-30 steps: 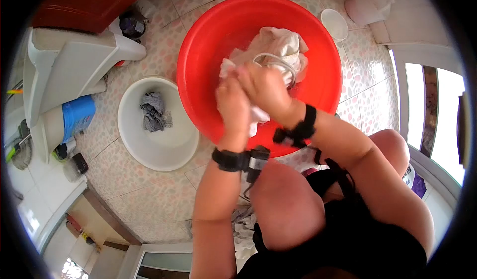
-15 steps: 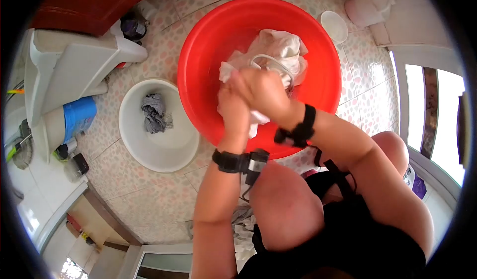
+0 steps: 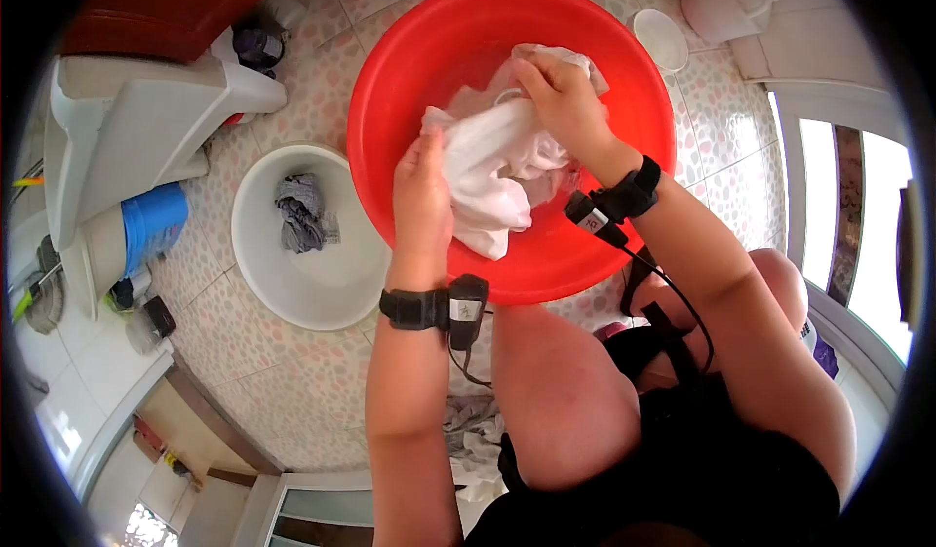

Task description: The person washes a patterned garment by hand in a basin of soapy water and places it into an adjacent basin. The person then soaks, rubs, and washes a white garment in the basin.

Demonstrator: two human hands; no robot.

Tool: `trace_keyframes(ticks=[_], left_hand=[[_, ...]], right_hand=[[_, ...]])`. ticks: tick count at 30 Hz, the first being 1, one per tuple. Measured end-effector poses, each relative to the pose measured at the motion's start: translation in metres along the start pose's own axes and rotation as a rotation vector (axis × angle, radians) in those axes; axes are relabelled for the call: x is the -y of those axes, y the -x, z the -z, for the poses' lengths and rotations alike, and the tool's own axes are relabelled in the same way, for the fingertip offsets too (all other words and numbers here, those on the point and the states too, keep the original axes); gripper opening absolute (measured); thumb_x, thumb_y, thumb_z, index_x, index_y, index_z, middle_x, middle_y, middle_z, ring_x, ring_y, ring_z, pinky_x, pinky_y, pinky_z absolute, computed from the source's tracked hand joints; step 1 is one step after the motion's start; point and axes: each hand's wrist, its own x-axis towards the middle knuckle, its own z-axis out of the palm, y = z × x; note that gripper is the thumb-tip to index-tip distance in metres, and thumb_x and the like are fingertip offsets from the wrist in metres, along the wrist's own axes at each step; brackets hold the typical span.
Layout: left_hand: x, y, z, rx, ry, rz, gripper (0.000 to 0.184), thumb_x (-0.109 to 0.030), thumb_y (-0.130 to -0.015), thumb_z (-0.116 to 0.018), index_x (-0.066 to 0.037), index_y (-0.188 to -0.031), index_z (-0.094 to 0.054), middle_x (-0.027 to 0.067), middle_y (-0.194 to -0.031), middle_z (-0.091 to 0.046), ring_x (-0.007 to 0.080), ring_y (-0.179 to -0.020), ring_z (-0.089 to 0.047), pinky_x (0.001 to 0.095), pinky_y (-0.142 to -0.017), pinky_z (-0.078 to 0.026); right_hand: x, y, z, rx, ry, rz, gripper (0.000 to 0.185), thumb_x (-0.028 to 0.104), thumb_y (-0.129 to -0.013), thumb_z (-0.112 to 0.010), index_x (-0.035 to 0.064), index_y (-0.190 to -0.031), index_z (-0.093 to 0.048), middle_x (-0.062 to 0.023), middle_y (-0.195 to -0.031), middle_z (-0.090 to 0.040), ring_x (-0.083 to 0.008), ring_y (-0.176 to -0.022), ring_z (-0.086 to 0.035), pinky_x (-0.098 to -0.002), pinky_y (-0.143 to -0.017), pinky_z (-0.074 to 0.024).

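Observation:
A wet white garment (image 3: pixel 487 162) lies bunched and partly spread in the large red basin (image 3: pixel 629 196). My left hand (image 3: pixel 421 191) grips the garment's left edge near the basin's left inner wall, thumb pointing up. My right hand (image 3: pixel 567 103) pinches another part of it further back and to the right. Cloth stretches between the two hands, and its lower end hangs toward the near side of the basin. The fingers of my left hand are mostly hidden from above.
A white basin (image 3: pixel 258 289) holding a crumpled grey cloth (image 3: pixel 300 214) stands left of the red one. A small white bowl (image 3: pixel 660 40) and a pale pink jug (image 3: pixel 726 13) are at the back right. A blue container (image 3: pixel 156 225) stands at left. Cloth (image 3: pixel 476 435) lies near my leg.
My hands were close together on the bunched garment. Now they are apart, the left further left and the right further back and right, with the cloth spread between them.

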Motion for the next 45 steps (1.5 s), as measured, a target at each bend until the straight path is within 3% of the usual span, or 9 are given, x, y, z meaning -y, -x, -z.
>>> trace_keyframes(ticks=[4, 6, 10, 18, 24, 27, 35, 37, 45], left_hand=[[-0.016, -0.008, 0.003, -0.066, 0.166, -0.024, 0.036, -0.031, -0.090, -0.047, 0.002, -0.104, -0.053, 0.0089, -0.102, -0.056, 0.0158, -0.093, -0.052, 0.0286, -0.084, -0.040], [-0.026, -0.016, 0.012, 0.021, 0.214, 0.031, 0.050, -0.032, -0.090, -0.046, 0.006, -0.122, -0.040, 0.0154, -0.121, -0.046, 0.0236, -0.107, -0.049, 0.0349, -0.092, -0.037], [-0.041, -0.022, 0.014, 0.216, 0.143, 0.012, 0.064, -0.033, -0.089, -0.049, 0.007, -0.132, -0.023, 0.0198, -0.135, -0.030, 0.0276, -0.115, -0.044, 0.0355, -0.096, -0.036], [0.009, -0.014, 0.049, -0.425, -0.744, -0.408, 0.041, -0.021, -0.082, -0.060, 0.001, -0.114, -0.048, 0.0172, -0.111, -0.052, 0.0214, -0.082, -0.059, 0.0320, -0.072, -0.048], [0.027, 0.015, 0.040, -0.138, -1.219, 0.161, 0.044, -0.043, -0.077, -0.059, -0.003, -0.094, -0.059, 0.0145, -0.086, -0.062, 0.0298, -0.084, -0.059, 0.0362, -0.073, -0.046], [0.046, 0.018, 0.038, -0.184, -1.397, -0.010, 0.052, -0.049, -0.076, -0.056, 0.001, -0.090, -0.061, 0.0175, -0.087, -0.063, 0.0323, -0.080, -0.060, 0.0364, -0.071, -0.046], [0.050, -0.022, 0.058, -0.213, -0.978, 0.063, 0.032, -0.027, -0.083, -0.056, 0.001, -0.098, -0.053, 0.0146, -0.098, -0.060, 0.0274, -0.085, -0.059, 0.0345, -0.073, -0.047], [0.054, -0.023, 0.063, -0.294, -0.304, 0.012, 0.028, -0.023, -0.087, -0.051, 0.003, -0.096, -0.051, 0.0108, -0.093, -0.059, 0.0191, -0.081, -0.058, 0.0304, -0.069, -0.046], [0.010, -0.018, 0.045, -0.273, -0.271, -0.168, 0.026, -0.026, -0.090, -0.049, -0.001, -0.094, -0.052, 0.0020, -0.086, -0.055, 0.0085, -0.076, -0.049, 0.0241, -0.068, -0.041]], right_hand=[[0.007, 0.018, 0.010, -0.053, 0.422, 0.318, 0.025, 0.024, -0.079, -0.058, 0.0005, -0.072, -0.060, -0.0149, -0.074, -0.058, -0.0282, -0.072, -0.057, -0.0366, -0.063, -0.0439], [-0.006, 0.045, 0.003, 0.434, 0.473, 0.239, 0.026, 0.027, -0.075, -0.060, 0.0017, -0.074, -0.060, -0.0170, -0.080, -0.058, -0.0322, -0.075, -0.057, -0.0394, -0.066, -0.0453], [-0.060, 0.071, -0.013, 0.578, 0.631, 0.149, 0.029, 0.029, -0.076, -0.059, 0.0009, -0.078, -0.059, -0.0181, -0.081, -0.059, -0.0340, -0.077, -0.057, -0.0405, -0.067, -0.0456], [-0.098, 0.046, 0.006, 0.406, -0.225, -0.693, 0.044, 0.031, -0.089, -0.045, 0.0016, -0.122, -0.042, -0.0102, -0.112, -0.054, -0.0232, -0.095, -0.055, -0.0362, -0.079, -0.0452], [-0.066, 0.040, 0.009, 0.299, -0.544, -0.848, 0.045, 0.033, -0.092, -0.042, 0.0038, -0.126, -0.039, -0.0084, -0.123, -0.048, -0.0210, -0.110, -0.048, -0.0364, -0.091, -0.0410], [-0.084, 0.035, 0.006, 0.293, -0.588, -0.804, 0.044, 0.032, -0.092, -0.043, 0.0037, -0.125, -0.040, -0.0083, -0.123, -0.048, -0.0204, -0.108, -0.049, -0.0353, -0.091, -0.0414], [-0.036, 0.027, 0.021, 0.166, -0.471, -0.658, 0.042, 0.026, -0.089, -0.049, 0.0042, -0.124, -0.037, -0.0062, -0.114, -0.050, -0.0164, -0.106, -0.048, -0.0301, -0.089, -0.0422], [-0.047, 0.018, 0.029, 0.111, -0.536, -0.743, 0.044, 0.021, -0.086, -0.054, 0.0049, -0.123, -0.035, -0.0050, -0.111, -0.048, -0.0155, -0.104, -0.048, -0.0297, -0.087, -0.0427], [-0.077, -0.016, 0.043, 0.340, -0.440, -0.550, 0.034, 0.025, -0.089, -0.048, 0.0055, -0.117, -0.045, -0.0061, -0.107, -0.052, -0.0149, -0.096, -0.050, -0.0296, -0.081, -0.0430]])
